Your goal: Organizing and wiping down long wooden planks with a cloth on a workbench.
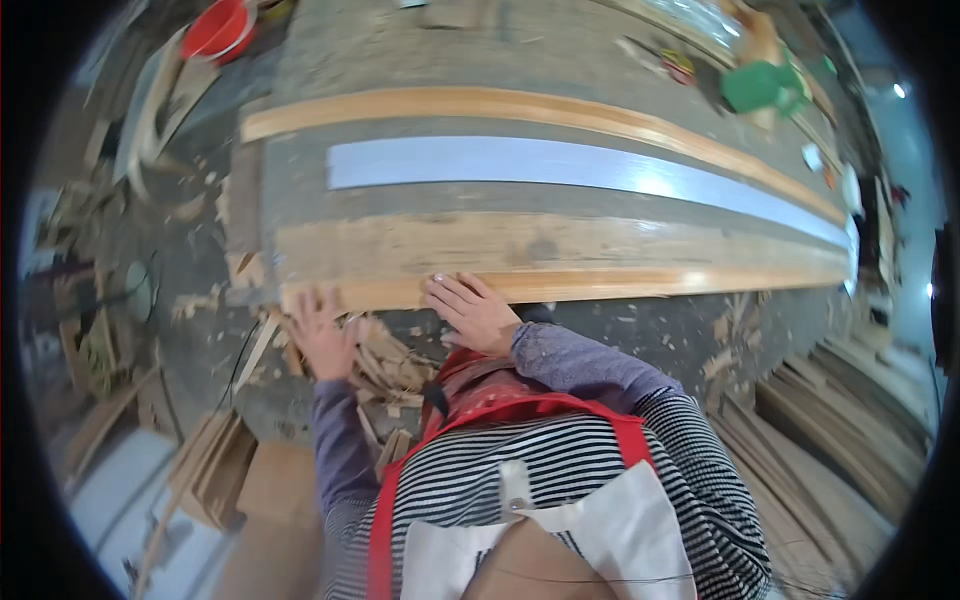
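Observation:
A long, light wooden strip (pixel 620 286) lies along the near edge of the workbench (pixel 360 60). My left hand (pixel 324 338) rests at the strip's left end, fingers spread over its top. A little to the right, my right hand (pixel 475 312) lies across the same strip with its fingers stretched out flat. Neither hand is wrapped round anything. Beyond the strip is a wide worn board surface (pixel 430 240), then a long pale bluish-white strip (pixel 480 160). Farther back runs a second wooden strip (pixel 480 102), roughly parallel to the others.
A red bucket (pixel 216 32) stands at the far left, and a green plastic container (pixel 755 88) at the far right. Wood shavings and offcuts (pixel 385 360) litter the floor below the bench. Stacked boards (pixel 820 420) lie at the right, more boards (pixel 215 470) at the left.

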### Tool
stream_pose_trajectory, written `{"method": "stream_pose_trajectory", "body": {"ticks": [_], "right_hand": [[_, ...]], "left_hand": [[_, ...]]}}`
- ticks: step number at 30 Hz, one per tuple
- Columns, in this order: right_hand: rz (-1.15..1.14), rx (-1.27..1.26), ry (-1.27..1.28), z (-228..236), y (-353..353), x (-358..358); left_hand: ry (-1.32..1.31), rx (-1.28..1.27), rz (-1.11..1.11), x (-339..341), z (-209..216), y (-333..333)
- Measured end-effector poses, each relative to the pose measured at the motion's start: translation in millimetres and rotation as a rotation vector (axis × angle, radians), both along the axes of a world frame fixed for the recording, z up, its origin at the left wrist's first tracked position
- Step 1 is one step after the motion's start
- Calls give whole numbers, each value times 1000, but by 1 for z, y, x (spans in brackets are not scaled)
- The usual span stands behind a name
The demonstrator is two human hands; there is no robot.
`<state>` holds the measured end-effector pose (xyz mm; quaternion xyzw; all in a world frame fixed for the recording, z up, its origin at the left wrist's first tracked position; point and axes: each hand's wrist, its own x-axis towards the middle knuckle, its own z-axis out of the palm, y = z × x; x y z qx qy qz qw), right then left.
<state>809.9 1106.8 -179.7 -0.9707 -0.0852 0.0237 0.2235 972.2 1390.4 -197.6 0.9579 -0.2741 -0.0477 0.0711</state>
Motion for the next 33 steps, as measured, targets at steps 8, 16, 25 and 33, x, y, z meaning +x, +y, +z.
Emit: {"method": "stream_pose_trajectory", "body": {"ticks": [8,16,25,33], "right_hand": [[-513,-211,154,11,-204,-231],[-1006,-415,-101,12,-377,-432],[-1037,-242,-367,-8,-419,-504],[-1057,-389,-225,-3,-635,-707]], "left_hand": [[-165,28,-145,1,-7,-2],[82,434,-163,1,52,-19],[84,293,-424,-172,36,-393],[52,-92,-720,-386,55,-664]]}}
